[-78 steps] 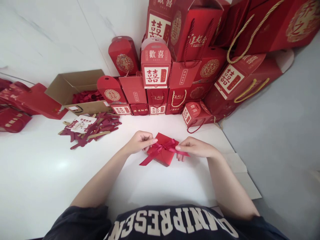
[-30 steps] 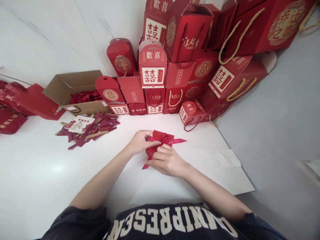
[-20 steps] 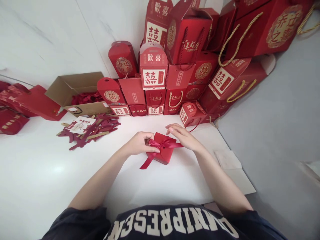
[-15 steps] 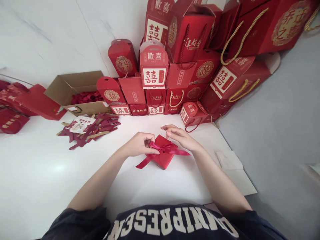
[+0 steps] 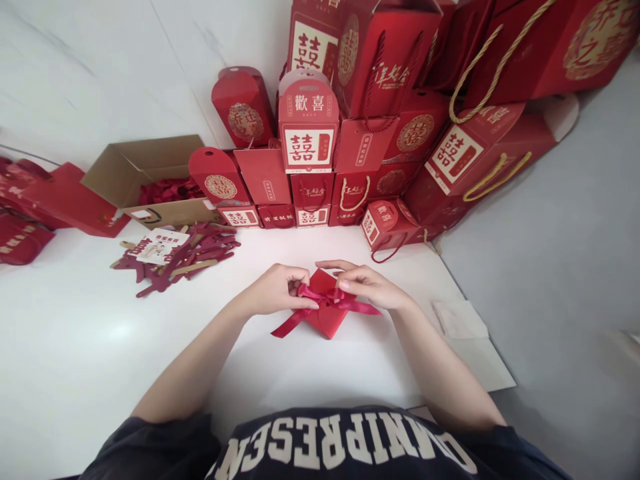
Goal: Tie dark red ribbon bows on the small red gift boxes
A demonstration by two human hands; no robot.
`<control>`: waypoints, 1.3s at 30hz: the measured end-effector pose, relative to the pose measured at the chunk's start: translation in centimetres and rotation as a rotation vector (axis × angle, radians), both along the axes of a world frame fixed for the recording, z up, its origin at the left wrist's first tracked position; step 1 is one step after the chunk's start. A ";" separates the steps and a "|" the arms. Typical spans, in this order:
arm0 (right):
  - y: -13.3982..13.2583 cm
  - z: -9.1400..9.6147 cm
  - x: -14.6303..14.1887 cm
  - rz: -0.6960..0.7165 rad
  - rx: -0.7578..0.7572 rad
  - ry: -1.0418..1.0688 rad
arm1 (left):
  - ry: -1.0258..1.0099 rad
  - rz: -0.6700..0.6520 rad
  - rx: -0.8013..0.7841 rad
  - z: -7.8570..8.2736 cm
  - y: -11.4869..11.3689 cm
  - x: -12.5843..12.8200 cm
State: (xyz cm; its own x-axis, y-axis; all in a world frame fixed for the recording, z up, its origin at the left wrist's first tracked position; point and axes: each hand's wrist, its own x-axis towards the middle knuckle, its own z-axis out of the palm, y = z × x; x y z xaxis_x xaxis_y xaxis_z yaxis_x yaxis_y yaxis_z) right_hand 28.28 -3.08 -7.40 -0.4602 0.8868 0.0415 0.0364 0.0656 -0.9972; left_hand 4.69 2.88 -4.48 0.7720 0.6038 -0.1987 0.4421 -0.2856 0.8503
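On the white table in front of me lies a small red gift box (image 5: 327,324), turned so a corner points toward me. A dark pink satin ribbon (image 5: 361,307) is tied in a bow on its top, with one tail out to each side. My left hand (image 5: 281,289) pinches the bow's left loop between thumb and fingers. At the right loop, my right hand (image 5: 369,283) closes its thumb and a finger on the ribbon, while other fingers reach over the box's far corner. Those fingertips are partly hidden.
Stacked red gift boxes (image 5: 309,143) with rope handles line the wall. To the left stands an open cardboard box (image 5: 173,215) of red pieces, with a pile of dark red strips (image 5: 200,257) before it. A white packet (image 5: 459,319) lies near the table's right edge.
My right hand has come down and left from above the box onto the bow's right loop. The left hand keeps its pinch. The view has shifted slightly.
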 end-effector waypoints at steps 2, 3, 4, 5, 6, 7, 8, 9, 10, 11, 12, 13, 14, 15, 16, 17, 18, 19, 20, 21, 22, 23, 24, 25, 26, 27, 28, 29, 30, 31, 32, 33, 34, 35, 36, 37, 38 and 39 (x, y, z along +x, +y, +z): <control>0.0 -0.2 -0.2 -0.012 0.023 -0.004 | 0.008 -0.022 -0.030 0.1 0.1 -0.1; 0.0 -0.3 -0.2 -0.022 0.034 0.001 | 0.012 -0.036 -0.052 0.1 0.2 -0.1; 0.0 -0.5 -0.3 -0.034 0.041 0.014 | 0.016 -0.050 -0.079 0.1 0.4 -0.2; 0.0 -0.7 -0.4 -0.043 0.044 0.032 | 0.015 -0.061 -0.107 0.1 0.5 -0.2; 0.1 -1.0 -0.4 -0.046 0.042 0.056 | 0.011 -0.069 -0.135 0.0 0.6 -0.2; 0.1 -1.4 -0.5 -0.048 0.035 0.083 | 0.004 -0.073 -0.159 -0.1 0.7 -0.3; 0.1 -1.7 -0.6 -0.052 0.025 0.113 | -0.003 -0.076 -0.179 -0.2 0.7 -0.3; 0.1 -2.0 -0.7 -0.057 0.013 0.142 | -0.007 -0.079 -0.195 -0.3 0.8 -0.3; 0.1 -2.3 -0.8 -0.063 0.000 0.170 | -0.011 -0.082 -0.209 -0.5 0.9 -0.4; 0.1 -2.6 -0.9 -0.070 -0.012 0.197 | -0.013 -0.085 -0.220 -0.6 0.9 -0.4; 0.1 -2.8 -1.0 -0.076 -0.024 0.223 | -0.014 -0.088 -0.230 -0.8 1.0 -0.4; 0.1 -3.0 -1.1 -0.081 -0.037 0.247 | -0.017 -0.091 -0.239 -0.9 1.0 -0.5; 0.0 -3.1 -1.2 -0.084 -0.049 0.268 | -0.021 -0.095 -0.249 -1.0 1.1 -0.5; 0.0 -3.2 -1.3 -0.087 -0.061 0.284 | -0.028 -0.098 -0.257 -1.1 1.1 -0.5; 0.0 -3.3 -1.4 -0.089 -0.070 0.294 | -0.037 -0.101 -0.264 -1.2 1.2 -0.6; 0.0 -3.3 -1.4 -0.087 -0.075 0.297 | -0.048 -0.104 -0.269 -1.3 1.2 -0.6; 0.0 -3.3 -1.4 -0.083 -0.076 0.296 | -0.063 -0.106 -0.272 -1.4 1.3 -0.6; 0.0 -3.3 -1.4 -0.079 -0.073 0.290 | -0.081 -0.106 -0.271 -1.4 1.3 -0.6; 0.0 -3.3 -1.4 -0.082 -0.066 0.281 | -0.100 -0.106 -0.269 -1.4 1.4 -0.6; 0.1 -3.4 -1.4 -0.100 -0.050 0.268 | -0.119 -0.104 -0.264 -1.5 1.4 -0.6; 0.1 -3.4 -1.3 -0.131 -0.028 0.247 | -0.137 -0.103 -0.256 -1.5 1.4 -0.6; 0.1 -3.5 -1.2 -0.166 0.001 0.215 | -0.153 -0.100 -0.248 -1.5 1.4 -0.5; 0.2 -3.5 -1.1 -0.196 0.032 0.179 | -0.167 -0.096 -0.241 -1.5 1.4 -0.5; 0.2 -3.6 -1.1 -0.215 0.061 0.146 | -0.177 -0.092 -0.235 -1.5 1.4 -0.5; 0.3 -3.6 -1.0 -0.216 0.083 0.125 | -0.185 -0.087 -0.232 -1.6 1.5 -0.4; 0.3 -3.6 -0.9 -0.202 0.092 0.115 | -0.191 -0.082 -0.231 -1.7 1.5 -0.4; 0.4 -3.6 -0.8 -0.183 0.092 0.119 | -0.194 -0.078 -0.231 -1.8 1.6 -0.4; 0.4 -3.6 -0.8 -0.169 0.088 0.132 | -0.196 -0.075 -0.233 -1.9 1.6 -0.4; 0.4 -3.6 -0.8 -0.159 0.082 0.146 | -0.198 -0.073 -0.235 -2.0 1.7 -0.4; 0.4 -3.6 -0.7 -0.154 0.076 0.158 | -0.198 -0.072 -0.240 -2.1 1.8 -0.5; 0.4 -3.6 -0.7 -0.150 0.070 0.168 | -0.197 -0.072 -0.245 -2.2 1.9 -0.5; 0.5 -3.7 -0.7 -0.149 0.065 0.178 | -0.196 -0.075 -0.252 -2.3 1.9 -0.5; 0.5 -3.8 -0.7 -0.147 0.061 0.190 | -0.195 -0.078 -0.259 -2.4 2.0 -0.6; 0.5 -3.9 -0.7 -0.146 0.057 0.200 | -0.195 -0.079 -0.267 -2.4 2.0 -0.6; 0.5 -4.0 -0.7 -0.148 0.052 0.209 | -0.193 -0.079 -0.278 -2.5 2.1 -0.6; 0.5 -4.1 -0.7 -0.151 0.047 0.217 | -0.191 -0.074 -0.293 -2.6 2.1 -0.6; 0.5 -4.1 -0.7 -0.154 0.043 0.221 | -0.188 -0.066 -0.312 -2.6 2.2 -0.7; 0.6 -4.2 -0.7 -0.159 0.042 0.218 | -0.184 -0.053 -0.334 -2.8 2.2 -0.7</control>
State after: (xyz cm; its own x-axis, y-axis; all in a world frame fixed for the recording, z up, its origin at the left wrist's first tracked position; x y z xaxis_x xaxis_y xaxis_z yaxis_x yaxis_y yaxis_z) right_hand 27.59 -2.52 -11.56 -0.2918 0.9425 0.1631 -0.1655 0.1181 -0.9791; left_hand 3.99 5.07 -7.26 0.8416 0.4874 -0.2325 0.2652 0.0020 0.9642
